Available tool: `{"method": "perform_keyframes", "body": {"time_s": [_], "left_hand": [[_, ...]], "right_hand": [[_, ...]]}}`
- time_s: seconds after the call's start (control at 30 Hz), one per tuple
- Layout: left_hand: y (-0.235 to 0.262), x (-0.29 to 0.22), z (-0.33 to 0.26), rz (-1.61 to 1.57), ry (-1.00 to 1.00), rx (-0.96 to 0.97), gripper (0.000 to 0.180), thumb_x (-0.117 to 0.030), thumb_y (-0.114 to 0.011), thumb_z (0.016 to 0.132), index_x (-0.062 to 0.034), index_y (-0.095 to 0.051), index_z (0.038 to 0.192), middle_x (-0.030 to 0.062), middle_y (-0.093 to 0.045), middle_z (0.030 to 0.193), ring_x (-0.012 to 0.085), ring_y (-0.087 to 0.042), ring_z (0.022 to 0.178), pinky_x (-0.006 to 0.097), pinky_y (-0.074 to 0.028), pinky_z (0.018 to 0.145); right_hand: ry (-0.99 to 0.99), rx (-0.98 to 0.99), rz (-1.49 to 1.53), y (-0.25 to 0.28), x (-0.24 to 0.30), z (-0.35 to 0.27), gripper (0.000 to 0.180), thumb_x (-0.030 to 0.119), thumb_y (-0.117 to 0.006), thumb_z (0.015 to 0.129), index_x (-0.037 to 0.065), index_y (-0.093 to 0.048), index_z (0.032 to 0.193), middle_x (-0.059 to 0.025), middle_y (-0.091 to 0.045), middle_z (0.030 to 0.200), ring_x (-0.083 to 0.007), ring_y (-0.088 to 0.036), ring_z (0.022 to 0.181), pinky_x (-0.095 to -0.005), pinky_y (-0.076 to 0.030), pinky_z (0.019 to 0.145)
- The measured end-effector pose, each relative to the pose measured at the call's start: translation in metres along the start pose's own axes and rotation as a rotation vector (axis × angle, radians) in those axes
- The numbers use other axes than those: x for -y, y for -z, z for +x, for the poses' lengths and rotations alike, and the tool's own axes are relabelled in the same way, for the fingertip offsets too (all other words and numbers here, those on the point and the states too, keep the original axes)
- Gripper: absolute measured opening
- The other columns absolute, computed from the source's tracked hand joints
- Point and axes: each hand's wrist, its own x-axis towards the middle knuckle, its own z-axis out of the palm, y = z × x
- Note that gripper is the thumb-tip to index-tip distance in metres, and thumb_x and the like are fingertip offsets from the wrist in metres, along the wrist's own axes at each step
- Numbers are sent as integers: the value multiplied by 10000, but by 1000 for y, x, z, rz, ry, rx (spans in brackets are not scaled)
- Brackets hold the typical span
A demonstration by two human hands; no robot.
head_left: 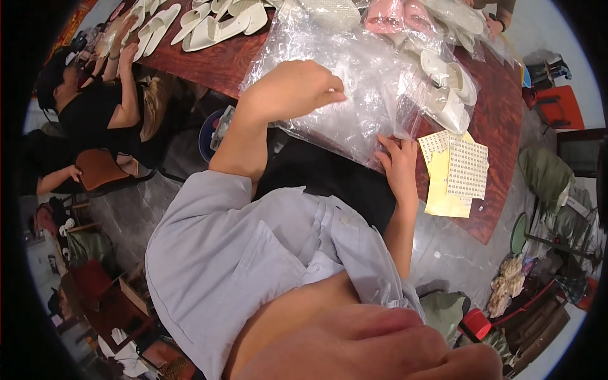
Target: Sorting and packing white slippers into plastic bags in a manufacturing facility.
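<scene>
My left hand [296,90] is above a stack of clear plastic bags [329,130], its fingers curled in and thumb close to the index finger. A tiny pale spot shows at those fingertips, too small to name. At the near right corner of the bags rests my right hand [399,166], fingers spread and lying on the plastic edge. Just right of it are sheets of small printed stickers [467,168] on yellow backing [443,199]. White slippers [451,95] in clear wrap sit beyond the stickers, and wrapped pink slippers [396,16] lie farther back.
Loose white slippers [218,28] cover the far left of the reddish-brown table [209,63]. Co-workers sit at the left, one in a dark top [95,111]; another person's hand [494,26] shows at the far right. A blue bin [208,139] stands below the table's left edge.
</scene>
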Motion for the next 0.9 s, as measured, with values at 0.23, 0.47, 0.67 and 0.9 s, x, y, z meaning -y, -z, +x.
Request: {"method": "perform_keyframes", "body": {"time_s": [0.23,0.47,0.67,0.9], "left_hand": [[-1,18,-2,233,272,-78,253,-296,-609,919,-77,-736,910,150,-709,848,359,-679,839,455,-534,749],[-56,25,56,-132,-145,10,348,-223,-672,878,-118,-677,1211,164,-684,1083,351,-614,1050,413,-482,915],[-126,32,83,85,-188,-208,465,-297,-709,856,-211,-626,1306,144,-573,1286,325,-504,1249,475,-451,975],[-176,38,71,155,-145,-360,547,-423,-666,867,-212,-573,1363,238,-457,1378,424,-373,1346,582,-303,1072]], "right_hand": [[20,-19,-22,1,-8,-3,394,108,-769,755,97,-714,1145,-140,-572,1058,-331,-500,1006,-461,-403,933],[-12,10,15,4,-6,-2,399,115,-773,754,93,-707,1147,-141,-578,1111,-335,-506,1044,-460,-406,950],[4,47,11,11,-1,0,400,49,-731,782,78,-689,1179,-149,-560,1167,-343,-504,1118,-409,-424,981],[30,19,141,61,48,27,305,-20,-672,840,30,-674,1141,-139,-639,1086,-329,-631,973,-395,-513,834]]}}
